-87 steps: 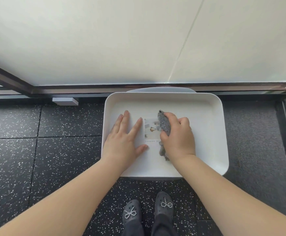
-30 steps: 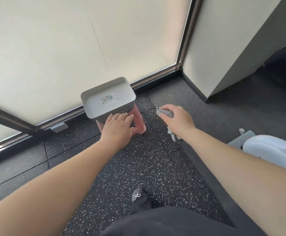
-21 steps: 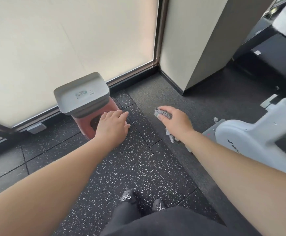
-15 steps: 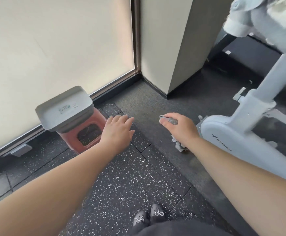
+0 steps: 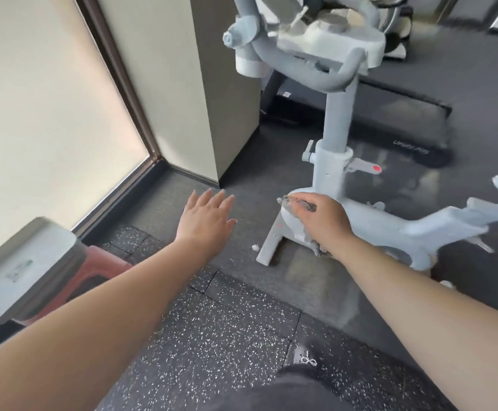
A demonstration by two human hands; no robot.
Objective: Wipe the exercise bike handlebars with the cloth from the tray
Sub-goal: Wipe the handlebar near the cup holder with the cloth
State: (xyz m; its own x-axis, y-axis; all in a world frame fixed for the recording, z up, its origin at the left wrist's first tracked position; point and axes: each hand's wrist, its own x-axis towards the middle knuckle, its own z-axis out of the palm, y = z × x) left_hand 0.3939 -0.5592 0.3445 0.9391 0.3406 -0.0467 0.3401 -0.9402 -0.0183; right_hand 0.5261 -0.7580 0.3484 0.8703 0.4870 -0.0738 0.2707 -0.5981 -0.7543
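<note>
grey cloth bunched in the right hand, fingers curled round it, handlebars up at 12 o'clock. left hand flat-fingered, empty. tray at 8 o'clock.

this looks like a gym or a home workout room: the floor is black rubber tile flecked with white, the kind laid under exercise gear, with a plain dark mat beside it. a pale grey exercise bike stands on that mat, its handlebars up on a tall post, and another dark machine lies behind it
</note>
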